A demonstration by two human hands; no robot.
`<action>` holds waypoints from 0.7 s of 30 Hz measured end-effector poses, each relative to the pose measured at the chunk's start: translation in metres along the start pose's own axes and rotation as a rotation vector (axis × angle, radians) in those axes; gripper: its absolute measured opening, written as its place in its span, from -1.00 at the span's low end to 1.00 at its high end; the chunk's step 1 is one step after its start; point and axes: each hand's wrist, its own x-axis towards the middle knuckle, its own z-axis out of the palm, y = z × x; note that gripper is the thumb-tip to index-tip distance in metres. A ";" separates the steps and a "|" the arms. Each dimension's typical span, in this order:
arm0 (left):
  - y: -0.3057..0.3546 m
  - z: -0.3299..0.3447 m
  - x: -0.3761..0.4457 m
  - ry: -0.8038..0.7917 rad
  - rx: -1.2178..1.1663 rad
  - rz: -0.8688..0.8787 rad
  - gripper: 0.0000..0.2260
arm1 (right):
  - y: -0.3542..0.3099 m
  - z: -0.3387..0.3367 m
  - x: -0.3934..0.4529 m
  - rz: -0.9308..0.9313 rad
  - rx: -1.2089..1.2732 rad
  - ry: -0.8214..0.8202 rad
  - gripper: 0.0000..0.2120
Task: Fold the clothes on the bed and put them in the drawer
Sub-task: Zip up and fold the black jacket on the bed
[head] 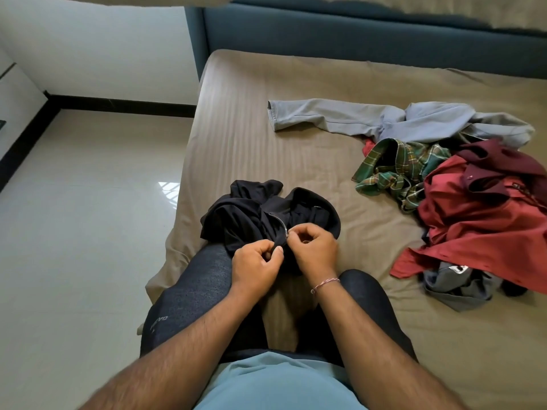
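Both hands are right at the zip of the black trousers (pixel 260 220), which lie crumpled on the near edge of the bed (pixel 266 134), just beyond the person's knees. The left hand (pixel 256 267) pinches the dark cloth beside the fly, fingers curled tight. The right hand (pixel 315 250) is curled too, thumb and forefinger nipping at the metal zipper (pixel 282 224). Off to the right, a heap: grey trousers (pixel 370 119), a green plaid shirt (pixel 396 167), a red shirt (pixel 473 226) and a maroon one (pixel 503 164), well apart from the hands.
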 end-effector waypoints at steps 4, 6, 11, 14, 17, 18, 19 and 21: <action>0.002 -0.004 -0.009 0.018 -0.063 0.057 -0.66 | 0.000 -0.011 0.027 0.056 -0.031 0.118 -0.89; 0.004 -0.005 -0.009 0.043 -0.085 0.068 -0.67 | -0.002 -0.010 0.036 0.021 -0.082 0.116 -0.89; 0.001 -0.004 -0.004 0.084 -0.107 0.062 -0.66 | -0.002 0.006 0.040 0.135 -0.041 0.138 -0.89; -0.002 -0.003 -0.003 0.067 -0.085 0.050 -0.67 | 0.002 0.010 0.037 0.209 -0.021 0.141 -0.89; -0.005 -0.009 0.002 0.013 -0.060 -0.017 -0.84 | 0.004 0.003 0.039 0.092 -0.032 0.040 -0.89; -0.005 -0.011 0.005 0.014 -0.033 -0.014 -0.92 | 0.004 -0.001 0.040 0.021 -0.058 0.015 -0.89; -0.003 -0.012 0.008 0.043 0.019 0.019 -0.86 | 0.004 -0.004 0.039 -0.039 -0.084 0.002 -0.89; 0.002 -0.009 0.017 0.072 0.074 0.093 -0.74 | 0.005 -0.005 0.033 -0.087 -0.113 -0.009 -0.92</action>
